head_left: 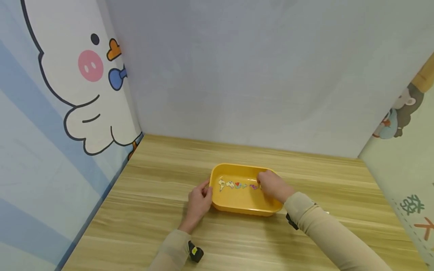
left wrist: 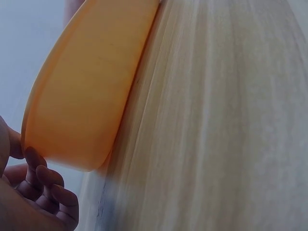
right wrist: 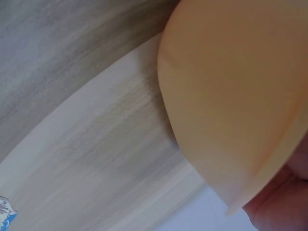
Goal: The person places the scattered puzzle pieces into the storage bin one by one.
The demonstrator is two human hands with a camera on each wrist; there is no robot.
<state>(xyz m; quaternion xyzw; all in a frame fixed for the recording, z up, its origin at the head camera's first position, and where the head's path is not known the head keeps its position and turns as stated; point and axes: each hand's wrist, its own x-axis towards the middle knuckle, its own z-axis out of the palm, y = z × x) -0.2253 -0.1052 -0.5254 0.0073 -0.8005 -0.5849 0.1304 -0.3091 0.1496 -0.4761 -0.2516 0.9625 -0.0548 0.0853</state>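
A yellow plastic tray (head_left: 244, 205) with rounded corners rests on the wooden table. Inside it, small flat cartoon cutouts lie in a row, among them a cream one (head_left: 221, 184), a white one (head_left: 230, 184), and a purple one (head_left: 253, 186). My left hand (head_left: 200, 201) pinches the tray's left end at the rim between thumb and fingers. Over the tray's right end reaches my right hand (head_left: 274, 185), knuckles up and fingers pointing down inside, near the end of the row. Its fingertips are hidden, and the right wrist view shows mostly the tray's outer wall (right wrist: 231, 96).
A small blue-and-white printed piece (right wrist: 6, 215) lies on the table at the edge of the right wrist view. The wooden table (head_left: 162, 162) meets a grey back wall (head_left: 237, 75). Printed panels stand at left (head_left: 34, 150) and right (head_left: 407, 158).
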